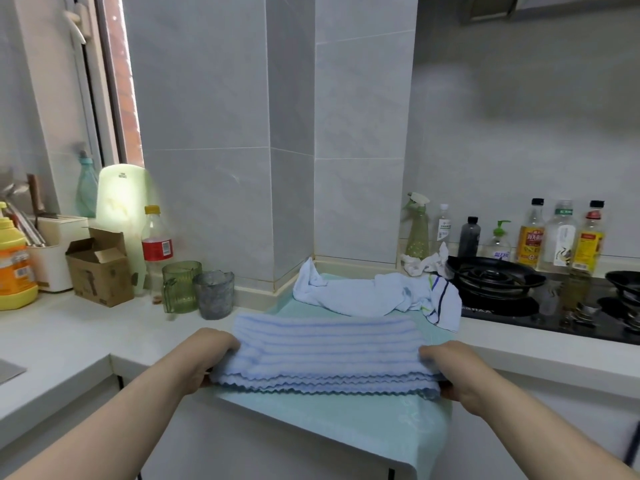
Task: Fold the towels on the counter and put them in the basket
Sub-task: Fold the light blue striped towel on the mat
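Left hand (207, 355) and right hand (450, 370) grip the folded pale-blue ribbed towel (325, 351) at its ends. Soft, light, limp: support both ends.

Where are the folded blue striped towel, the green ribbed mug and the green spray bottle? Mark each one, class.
folded blue striped towel (325, 348): head view, middle of its top layer.
green ribbed mug (181, 289): head view, front of its wall.
green spray bottle (416, 237): head view, body below the trigger.
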`<state>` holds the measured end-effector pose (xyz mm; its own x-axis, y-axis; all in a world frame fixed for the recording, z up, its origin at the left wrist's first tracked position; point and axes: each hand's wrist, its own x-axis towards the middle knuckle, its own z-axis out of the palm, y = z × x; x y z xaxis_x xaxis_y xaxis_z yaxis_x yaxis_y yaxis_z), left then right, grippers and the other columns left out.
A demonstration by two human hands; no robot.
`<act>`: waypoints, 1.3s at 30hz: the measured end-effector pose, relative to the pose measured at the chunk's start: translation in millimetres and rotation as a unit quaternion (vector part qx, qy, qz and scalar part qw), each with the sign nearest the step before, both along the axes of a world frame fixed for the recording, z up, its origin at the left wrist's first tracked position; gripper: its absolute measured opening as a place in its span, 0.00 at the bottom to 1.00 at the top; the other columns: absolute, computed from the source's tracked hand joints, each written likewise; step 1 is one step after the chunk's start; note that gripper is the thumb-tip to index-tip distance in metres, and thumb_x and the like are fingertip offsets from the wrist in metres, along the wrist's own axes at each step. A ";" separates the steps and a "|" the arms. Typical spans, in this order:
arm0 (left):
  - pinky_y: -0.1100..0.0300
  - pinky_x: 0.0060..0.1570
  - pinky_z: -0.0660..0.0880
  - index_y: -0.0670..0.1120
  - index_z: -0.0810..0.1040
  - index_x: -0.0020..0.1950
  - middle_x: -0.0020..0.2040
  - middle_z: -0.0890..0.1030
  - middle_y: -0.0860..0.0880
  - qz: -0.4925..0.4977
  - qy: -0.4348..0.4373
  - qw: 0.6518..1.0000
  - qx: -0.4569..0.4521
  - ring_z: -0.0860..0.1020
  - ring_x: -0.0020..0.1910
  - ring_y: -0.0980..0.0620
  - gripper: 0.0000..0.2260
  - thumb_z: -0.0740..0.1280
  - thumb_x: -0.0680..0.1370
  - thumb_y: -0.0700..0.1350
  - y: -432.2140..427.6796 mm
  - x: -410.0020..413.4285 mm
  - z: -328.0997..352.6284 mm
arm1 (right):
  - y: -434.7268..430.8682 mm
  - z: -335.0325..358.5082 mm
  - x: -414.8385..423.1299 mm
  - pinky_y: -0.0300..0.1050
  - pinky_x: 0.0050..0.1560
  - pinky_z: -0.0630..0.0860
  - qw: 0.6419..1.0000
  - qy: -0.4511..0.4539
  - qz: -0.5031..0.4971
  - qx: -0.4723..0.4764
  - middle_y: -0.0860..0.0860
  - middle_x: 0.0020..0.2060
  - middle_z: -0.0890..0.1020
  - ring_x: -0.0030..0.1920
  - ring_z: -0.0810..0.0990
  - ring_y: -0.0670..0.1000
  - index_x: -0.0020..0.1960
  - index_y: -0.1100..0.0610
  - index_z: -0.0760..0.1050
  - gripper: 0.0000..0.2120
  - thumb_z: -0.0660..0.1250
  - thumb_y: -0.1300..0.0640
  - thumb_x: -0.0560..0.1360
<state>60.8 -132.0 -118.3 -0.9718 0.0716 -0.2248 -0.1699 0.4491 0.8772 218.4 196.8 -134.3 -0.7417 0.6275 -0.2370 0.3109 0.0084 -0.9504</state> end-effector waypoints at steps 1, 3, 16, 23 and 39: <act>0.59 0.33 0.73 0.39 0.75 0.52 0.44 0.80 0.39 0.004 -0.014 1.000 0.015 0.77 0.37 0.43 0.05 0.65 0.77 0.39 0.1 -1.6 -3.4 | 0.7 -0.9 -1.2 0.47 0.30 0.76 1.000 -0.006 -0.005 -0.014 0.57 0.28 0.75 0.27 0.74 0.56 0.45 0.65 0.73 0.03 0.65 0.65 0.74; 0.61 0.29 0.73 0.37 0.76 0.51 0.42 0.80 0.39 -0.003 -0.042 0.999 0.033 0.77 0.35 0.43 0.05 0.64 0.77 0.35 0.7 -5.7 -6.8 | 3.3 -3.5 -4.5 0.45 0.28 0.74 0.999 -0.018 -0.010 -0.041 0.59 0.32 0.77 0.28 0.75 0.57 0.47 0.66 0.73 0.03 0.65 0.67 0.74; 0.59 0.33 0.66 0.41 0.76 0.32 0.31 0.75 0.44 0.000 0.159 0.964 -0.215 0.72 0.33 0.45 0.11 0.65 0.75 0.39 -19.9 -18.3 -27.5 | -12.9 -2.1 4.9 0.44 0.32 0.57 0.991 -0.043 0.022 0.125 0.50 0.21 0.61 0.25 0.59 0.50 0.29 0.55 0.60 0.16 0.65 0.68 0.64; 0.58 0.33 0.69 0.44 0.76 0.28 0.30 0.77 0.48 0.079 0.211 0.964 -0.144 0.75 0.34 0.48 0.16 0.63 0.76 0.43 -13.3 3.3 -17.2 | -8.1 8.2 9.6 0.39 0.26 0.56 0.995 -0.007 0.033 0.092 0.52 0.25 0.62 0.23 0.59 0.49 0.34 0.56 0.61 0.14 0.64 0.67 0.70; 0.61 0.30 0.66 0.40 0.70 0.36 0.32 0.69 0.42 0.041 0.051 0.998 -0.007 0.67 0.31 0.46 0.10 0.67 0.76 0.36 -25.0 6.6 -1.4 | -5.9 5.3 21.2 0.34 0.23 0.61 0.996 -0.073 0.023 0.041 0.55 0.28 0.70 0.24 0.67 0.50 0.41 0.60 0.68 0.04 0.63 0.66 0.71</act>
